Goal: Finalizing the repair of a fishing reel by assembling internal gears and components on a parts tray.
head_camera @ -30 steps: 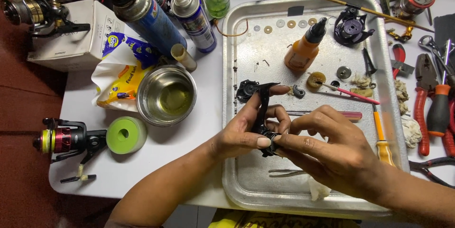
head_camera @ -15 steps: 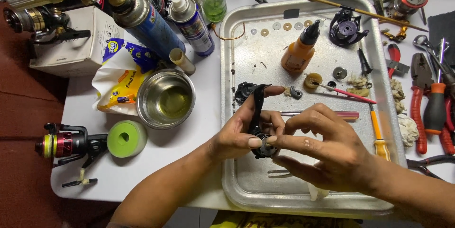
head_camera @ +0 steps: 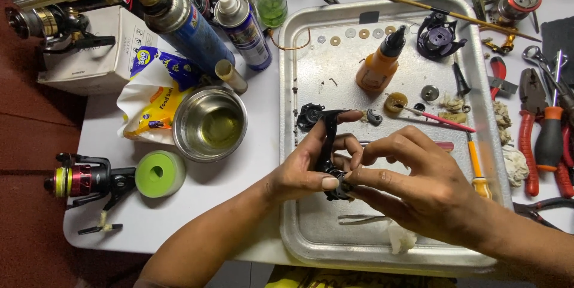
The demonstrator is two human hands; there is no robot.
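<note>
Head view: 2 hands, left hand (head_camera: 305,171) and right hand (head_camera: 418,186), grip 1 black reel part (head_camera: 330,144) over 1 tray (head_camera: 335,246).

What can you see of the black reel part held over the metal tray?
The black reel part looks like moulded plastic or painted metal: a narrow stem standing roughly upright, with a rounder body at its lower end. The left hand pinches it from the left and the right hand fingers its lower end. It is held above the tray. The hands hide its finer detail.
</note>
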